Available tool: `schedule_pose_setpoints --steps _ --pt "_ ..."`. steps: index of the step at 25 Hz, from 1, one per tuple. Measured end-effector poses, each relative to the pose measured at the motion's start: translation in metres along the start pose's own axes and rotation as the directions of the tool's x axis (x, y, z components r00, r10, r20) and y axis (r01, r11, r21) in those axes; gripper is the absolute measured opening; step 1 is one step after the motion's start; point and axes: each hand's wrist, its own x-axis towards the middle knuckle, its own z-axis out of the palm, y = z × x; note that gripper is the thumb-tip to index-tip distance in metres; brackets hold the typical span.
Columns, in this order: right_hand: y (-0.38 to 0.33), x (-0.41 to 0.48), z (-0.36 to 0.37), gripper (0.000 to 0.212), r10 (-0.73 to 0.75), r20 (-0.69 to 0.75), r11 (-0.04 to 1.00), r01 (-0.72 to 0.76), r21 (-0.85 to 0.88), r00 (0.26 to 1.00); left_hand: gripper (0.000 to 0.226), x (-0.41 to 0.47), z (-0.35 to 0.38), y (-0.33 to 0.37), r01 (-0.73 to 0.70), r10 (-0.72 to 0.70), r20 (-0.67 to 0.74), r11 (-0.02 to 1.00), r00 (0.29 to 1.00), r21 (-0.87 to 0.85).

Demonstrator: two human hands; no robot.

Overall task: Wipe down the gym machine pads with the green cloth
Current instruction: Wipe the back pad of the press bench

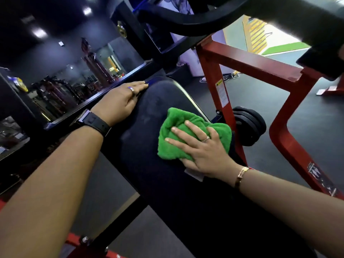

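A long black padded bench of the gym machine runs from the bottom right up to the middle of the view. The bunched green cloth lies on its upper right part. My right hand presses flat on the cloth with fingers spread, covering its lower right part. My left hand rests flat on the pad's left edge near its far end, fingers together, holding nothing. A black watch sits on the left wrist, a gold bracelet on the right.
The machine's red steel frame rises to the right of the pad. Black padded arms hang overhead. Black weight plates sit by the frame on the dark floor. A mirror wall stands to the left.
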Motion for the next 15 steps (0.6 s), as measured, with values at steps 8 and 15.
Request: schedule_pose_setpoints --steps 8,15 --pt "-0.035 0.092 -0.015 0.059 0.252 0.051 0.956 -0.257 0.143 0.966 0.047 -0.025 -0.002 -0.012 0.094 -0.098 -0.043 0.991 0.994 -0.098" --pt "-0.005 0.12 -0.023 0.055 0.407 0.137 0.888 -0.426 0.17 0.903 0.046 -0.033 -0.001 -0.008 0.158 -0.177 -0.157 0.98 0.972 -0.123"
